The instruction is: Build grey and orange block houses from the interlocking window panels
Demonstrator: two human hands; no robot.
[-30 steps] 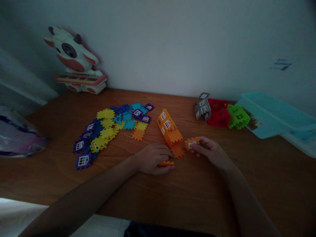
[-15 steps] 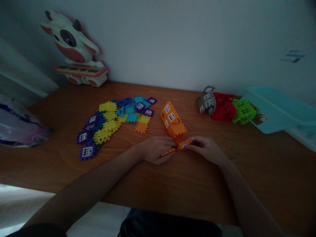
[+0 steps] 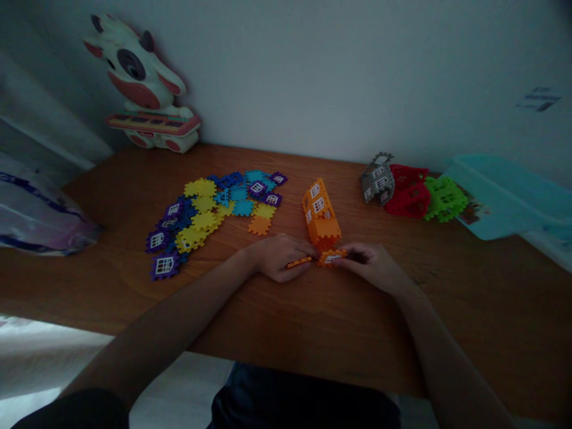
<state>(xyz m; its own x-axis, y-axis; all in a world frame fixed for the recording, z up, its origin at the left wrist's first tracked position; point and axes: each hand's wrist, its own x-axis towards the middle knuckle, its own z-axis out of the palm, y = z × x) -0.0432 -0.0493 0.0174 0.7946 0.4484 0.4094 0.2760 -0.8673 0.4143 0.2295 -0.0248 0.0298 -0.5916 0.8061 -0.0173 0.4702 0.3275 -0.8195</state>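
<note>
An orange block house (image 3: 320, 215) made of snap-together tiles lies on the wooden table (image 3: 277, 310). Just in front of it, my left hand (image 3: 279, 257) is closed on a flat orange tile (image 3: 298, 262) held edge-on. My right hand (image 3: 373, 266) pinches an orange window tile (image 3: 332, 257). The two tiles are close together between my hands, and I cannot tell if they touch.
A heap of loose yellow, blue and purple tiles (image 3: 210, 217) lies to the left. Grey (image 3: 376, 179), red (image 3: 407, 190) and green (image 3: 444, 199) block houses stand at the back right beside a teal lid (image 3: 504, 196). A cow toy (image 3: 143, 89) leans on the wall; a plastic bag (image 3: 36, 214) lies far left.
My right hand has brought the window tile down and left toward the tile in my left hand. The left hand tipped its tile up on edge. The view shifted slightly.
</note>
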